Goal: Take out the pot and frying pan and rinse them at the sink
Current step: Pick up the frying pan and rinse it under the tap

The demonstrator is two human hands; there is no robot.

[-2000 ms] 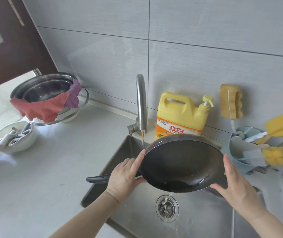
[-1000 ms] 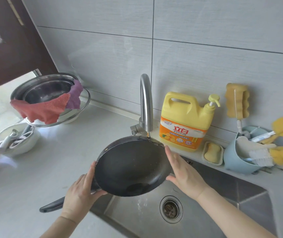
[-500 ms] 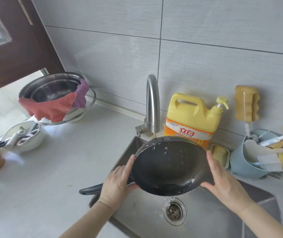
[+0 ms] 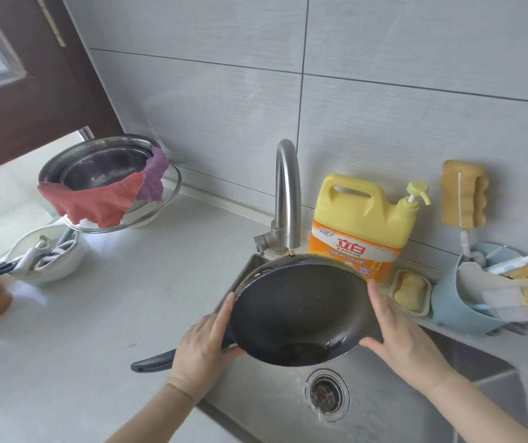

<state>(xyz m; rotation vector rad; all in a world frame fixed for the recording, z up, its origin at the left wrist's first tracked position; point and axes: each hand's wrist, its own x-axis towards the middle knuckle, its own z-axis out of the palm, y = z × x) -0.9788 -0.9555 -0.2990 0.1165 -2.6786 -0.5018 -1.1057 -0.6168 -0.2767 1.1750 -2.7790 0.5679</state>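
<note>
Countertop (image 4: 134,314) left open, faucet (image 4: 286,193), detergent jug (image 4: 360,225) crowd sink's (image 4: 400,404) back
</note>
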